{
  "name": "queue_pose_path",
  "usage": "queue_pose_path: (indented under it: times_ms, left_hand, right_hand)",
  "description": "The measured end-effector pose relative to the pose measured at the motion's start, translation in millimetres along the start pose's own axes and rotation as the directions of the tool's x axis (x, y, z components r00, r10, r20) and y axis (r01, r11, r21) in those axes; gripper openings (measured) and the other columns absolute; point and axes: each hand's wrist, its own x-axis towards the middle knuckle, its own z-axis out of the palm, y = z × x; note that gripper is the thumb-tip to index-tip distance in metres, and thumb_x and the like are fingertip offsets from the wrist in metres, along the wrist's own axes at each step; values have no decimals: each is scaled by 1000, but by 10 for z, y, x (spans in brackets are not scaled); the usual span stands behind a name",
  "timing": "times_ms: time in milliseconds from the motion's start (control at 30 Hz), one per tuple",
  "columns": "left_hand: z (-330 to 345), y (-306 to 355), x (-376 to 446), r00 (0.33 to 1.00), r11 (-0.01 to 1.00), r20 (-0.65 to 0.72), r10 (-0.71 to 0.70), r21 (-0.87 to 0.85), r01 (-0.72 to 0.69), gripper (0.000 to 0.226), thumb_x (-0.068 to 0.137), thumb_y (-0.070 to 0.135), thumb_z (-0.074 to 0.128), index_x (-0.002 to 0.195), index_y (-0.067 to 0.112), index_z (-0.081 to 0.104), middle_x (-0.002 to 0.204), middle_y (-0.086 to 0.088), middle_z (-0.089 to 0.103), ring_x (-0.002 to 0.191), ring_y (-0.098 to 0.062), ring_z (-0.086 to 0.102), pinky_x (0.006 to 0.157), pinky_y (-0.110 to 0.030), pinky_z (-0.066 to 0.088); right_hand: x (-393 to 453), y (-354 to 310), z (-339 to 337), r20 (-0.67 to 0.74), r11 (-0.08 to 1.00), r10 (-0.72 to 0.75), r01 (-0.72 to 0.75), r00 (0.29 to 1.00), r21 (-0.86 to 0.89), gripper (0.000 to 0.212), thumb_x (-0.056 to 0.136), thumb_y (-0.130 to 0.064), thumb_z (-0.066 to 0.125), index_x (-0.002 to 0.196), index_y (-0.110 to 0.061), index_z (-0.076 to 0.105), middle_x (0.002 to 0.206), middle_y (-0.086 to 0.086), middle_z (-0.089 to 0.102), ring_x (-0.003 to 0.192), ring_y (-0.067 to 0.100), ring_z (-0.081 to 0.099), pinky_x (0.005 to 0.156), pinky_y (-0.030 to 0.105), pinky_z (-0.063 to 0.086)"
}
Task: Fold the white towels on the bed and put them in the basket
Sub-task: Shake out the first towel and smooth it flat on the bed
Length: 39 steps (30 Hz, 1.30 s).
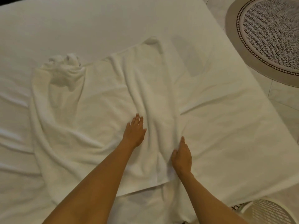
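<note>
- Head view, bottom right corner of the frame: the white lattice rim of a basket [265, 210] shows beside the near edge of the bed, just to the right of the person's right forearm.
- Two bare forearms reach up from the bottom edge toward the middle of the frame, over a bed [226, 135] covered in a white, creased sheet.
- Right of centre, the right hand [182, 156] rests at the right edge of a white towel [100, 113], thumb and fingers closed on a raised fold of the cloth near its near right corner.
- Slightly higher and to the left, the left hand [135, 132] lies palm down on the towel, fingers straight and close together, gripping nothing.
- Between the two hands, long wrinkles run up the towel toward the top of the frame.
- The towel lies spread across the middle of the frame, unfolded and rumpled; its near edge crosses just above the forearms.
- Upper left of the towel, its far corner is bunched into a loose heap [64, 70].
- Beyond the towel, the sheet is smooth up to the top edge of the frame.
- Upper right corner: a round rug [271, 33] with a dark speckled centre and a tan border lies on a pale tiled floor [284, 97], well apart from the towel.
</note>
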Motion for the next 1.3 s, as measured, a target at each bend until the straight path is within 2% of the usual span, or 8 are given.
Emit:
queue_pose_path:
  times_ms: [167, 333, 467, 567, 700, 900, 1100, 1300]
  left_hand:
    - [-233, 336, 338, 997, 994, -52, 63, -84, -67, 65, 102, 39, 29, 152, 6, 3, 162, -11, -4, 150, -23, 3, 122, -41, 14]
    - [-241, 634, 636, 998, 987, -19, 55, -148, -57, 78, 98, 50, 31, 152, 7, -5, 161, -12, -9, 150, -24, 0, 123, -41, 13]
    - [-174, 641, 822, 996, 952, -85, -33, -305, 6, 81, 97, 33, 49, 153, 11, -6, 162, -10, 1, 150, -23, 7, 122, -40, 16]
    - [-130, 536, 873, 990, 924, -131, -45, -383, -9, 85, 94, 21, 57, 153, 20, -4, 161, -9, 14, 148, -24, 19, 119, -38, 24]
    - [-96, 480, 879, 979, 973, -186, 77, -200, -115, 84, 95, 17, 53, 152, 22, -8, 162, -12, -2, 149, -27, 12, 119, -41, 25]
    - [-4, 435, 816, 922, 876, -63, 382, 343, -339, 57, 104, 32, 19, 152, 17, -8, 161, -6, -14, 150, -21, -8, 122, -40, 3]
    - [100, 357, 684, 926, 864, 17, 377, 354, -358, 66, 98, 49, 9, 152, 16, -11, 161, -4, -16, 150, -18, -11, 123, -39, 1]
    - [69, 448, 662, 943, 918, -49, 329, 249, -308, 82, 82, 58, -9, 152, 15, -9, 161, -5, -11, 150, -18, -6, 122, -41, 4]
  right_hand:
    - [-73, -75, 172, 27, 888, -405, 400, 914, -227, 60, 61, 2, 76, 120, -3, 61, 83, 11, 64, 68, 25, 63, 51, 29, 52]
    - [-219, -107, 330, 95, 796, -531, 534, 842, -285, 71, 39, -5, 88, 108, -3, 70, 77, 3, 66, 59, 15, 61, 46, 18, 48]
    - [-200, -54, 441, 159, 809, -526, 549, 835, -209, 48, 68, -26, 77, 111, -8, 66, 84, 1, 63, 65, 14, 61, 47, 19, 49]
    - [-159, -62, 410, 119, 912, -408, 410, 905, 7, 56, 95, -50, 25, 102, -11, 64, 89, 4, 61, 76, 20, 60, 61, 31, 52]
    - [-12, -39, 311, -205, 983, -176, 183, 963, 19, 22, 92, -19, 47, 103, -9, 64, 91, 8, 63, 80, 26, 61, 59, 35, 53]
    - [93, 34, 309, -185, 988, -99, 74, 978, -135, 37, 82, -20, 67, 117, -10, 61, 101, 10, 63, 87, 29, 61, 74, 36, 51]
    - [187, 5, 293, -79, 995, -51, 44, 996, -90, 19, 92, -25, 52, 103, -14, 63, 92, 4, 68, 86, 27, 62, 85, 36, 41]
    - [438, 160, -97, -321, 994, 13, -48, 947, -99, 21, 84, -20, 43, 78, -10, 60, 74, 10, 66, 73, 33, 62, 72, 38, 41]
